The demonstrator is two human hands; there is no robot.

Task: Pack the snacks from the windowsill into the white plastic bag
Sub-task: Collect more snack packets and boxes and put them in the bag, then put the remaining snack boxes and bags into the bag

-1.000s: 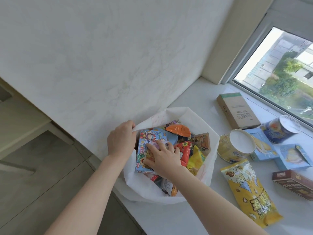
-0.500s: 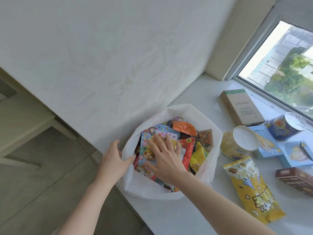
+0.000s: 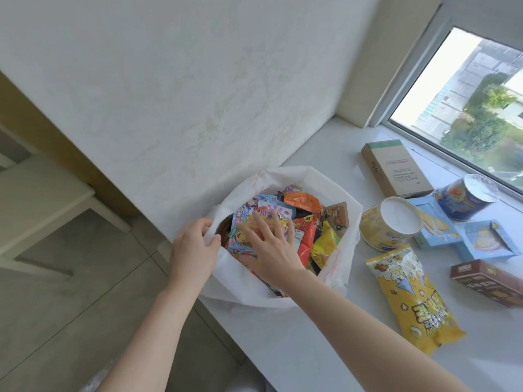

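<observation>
The right hand lies spread over the packets in the bag, hiding most of the blue cartoon packet beneath it; its forearm covers the bag's near rim. The left hand hides the rim's left fold where its fingers pinch it. Deeper snacks are buried under the top layer. Print on the tan box is too small to read. The brown box is cut off by the right edge. The yellow tub hides a corner of the blue box.
</observation>
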